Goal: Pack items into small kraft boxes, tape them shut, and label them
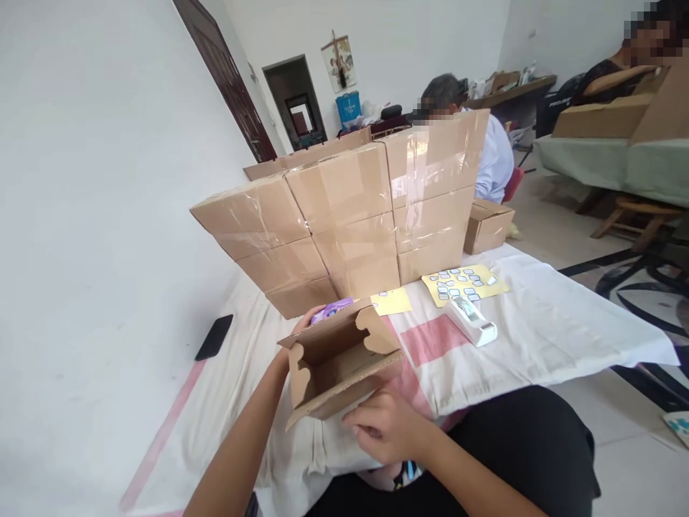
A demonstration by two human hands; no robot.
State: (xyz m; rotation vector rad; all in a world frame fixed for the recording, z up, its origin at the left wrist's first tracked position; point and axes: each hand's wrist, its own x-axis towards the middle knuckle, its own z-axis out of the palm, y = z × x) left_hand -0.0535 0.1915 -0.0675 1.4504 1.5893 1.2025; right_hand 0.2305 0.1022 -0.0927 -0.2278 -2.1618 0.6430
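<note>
An open cardboard box (pixel 339 373), its flaps spread and its inside bare, faces up toward me near the table's front edge. My left hand (pixel 306 321) reaches around its far left side, mostly hidden behind the box. The visible fingers bend around the end of a shiny purple packet (pixel 329 311), whose lower part the box covers. Close by the box's near wall is my right hand (pixel 383 424), with its fingers curled and nothing visible in them. Whether it touches the wall I cannot tell.
Taped cardboard boxes (pixel 352 215) form a wall across the back. Yellow sheets with stickers (pixel 457 285) lie before it, beside a white tape dispenser (pixel 471 321). A black phone (pixel 214 337) rests at left on the white cloth (pixel 560 323). Two people sit beyond the boxes.
</note>
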